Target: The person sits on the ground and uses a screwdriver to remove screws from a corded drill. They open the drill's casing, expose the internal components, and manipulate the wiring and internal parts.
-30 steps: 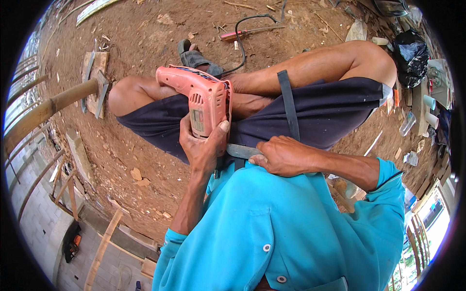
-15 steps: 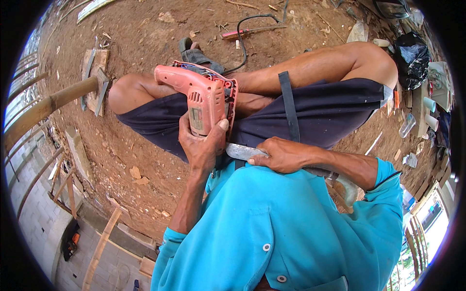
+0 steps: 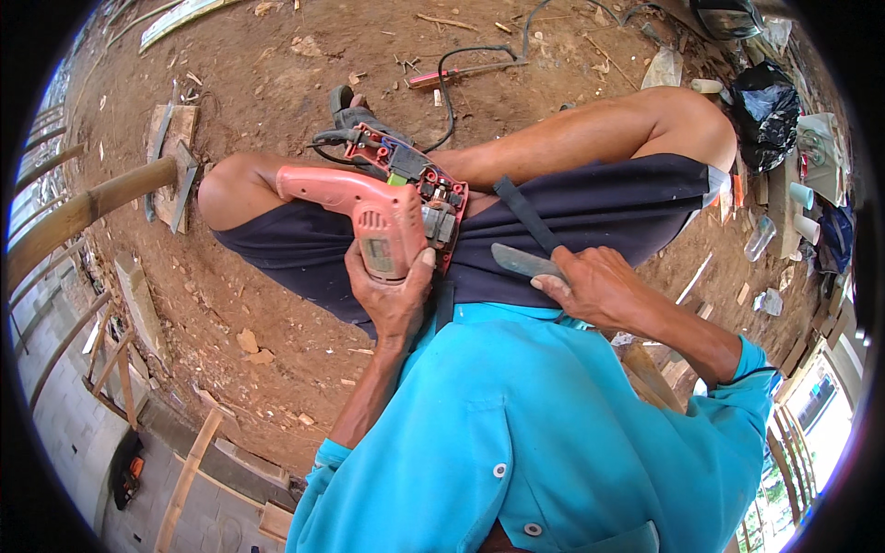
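Note:
A pinkish-red power drill lies over my lap with its housing parted. My left hand (image 3: 392, 295) is wrapped round the rear of one housing half (image 3: 355, 198), thumb on its edge. Beside it, to the right, is the other half (image 3: 429, 184), with wires, dark metal parts and a green piece showing inside. My right hand (image 3: 599, 286) grips a flat, dull grey blade (image 3: 521, 261), its rounded tip pointing left, apart from the drill. A dark strap (image 3: 527, 217) lies on the shorts and runs to my right fingers; whether they hold it I cannot tell.
Beyond my crossed legs, a red-handled screwdriver (image 3: 426, 81) and several screws lie on the dirt, near a black cord (image 3: 450, 103). A wooden pole (image 3: 92, 214) with a board stands at left. A black plastic bag (image 3: 767, 115) and cups (image 3: 804, 195) are at right.
The drill housing has come apart, baring the insides of the right half. My right hand has drawn the blade away from the drill, to the right and outward. The strap has shifted left.

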